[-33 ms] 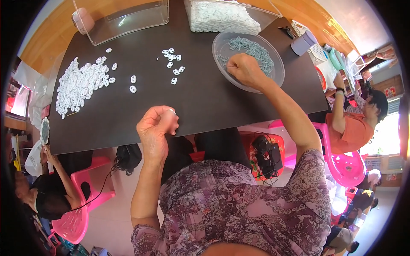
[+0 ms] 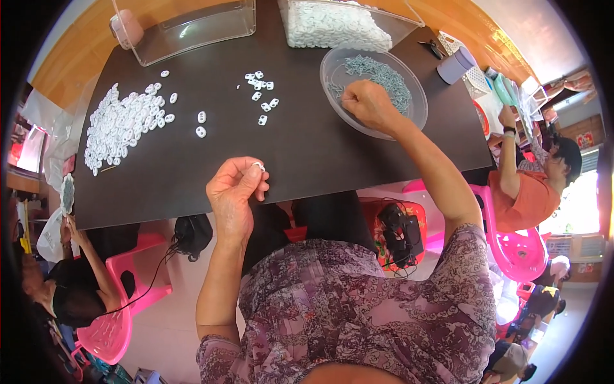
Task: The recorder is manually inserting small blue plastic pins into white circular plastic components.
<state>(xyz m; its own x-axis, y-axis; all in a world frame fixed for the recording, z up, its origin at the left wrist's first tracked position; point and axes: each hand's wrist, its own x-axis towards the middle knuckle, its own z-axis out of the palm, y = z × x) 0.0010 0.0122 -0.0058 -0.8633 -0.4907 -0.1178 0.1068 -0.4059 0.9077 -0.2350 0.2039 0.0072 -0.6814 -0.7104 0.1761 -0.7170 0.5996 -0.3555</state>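
Observation:
Between the thumb and fingers of my left hand [image 2: 238,182], at the table's near edge, a small white plastic piece [image 2: 259,166] is pinched. My right hand [image 2: 369,102] is closed over the left part of a clear round bowl [image 2: 419,118]. Its fingertips point down and are hidden, so what they hold cannot be made out. Thin grey-green screws or nails [image 2: 384,77] lie heaped in the bowl. Midway across the table is a loose group of white two-holed pieces [image 2: 263,120]. Two oval white pieces [image 2: 201,132] sit apart, left of that group.
A large pile of white oval pieces [image 2: 121,128] covers the table's left. At the back stand a clear empty-looking bin [image 2: 192,41] and a clear bin of white pieces [image 2: 336,29]. A lilac cup [image 2: 455,65] and pliers [image 2: 435,48] are back right. People sit either side.
The fingers of my left hand have shifted slightly, and more of the white piece shows. My right hand stays at the bowl. The whole view has moved a little.

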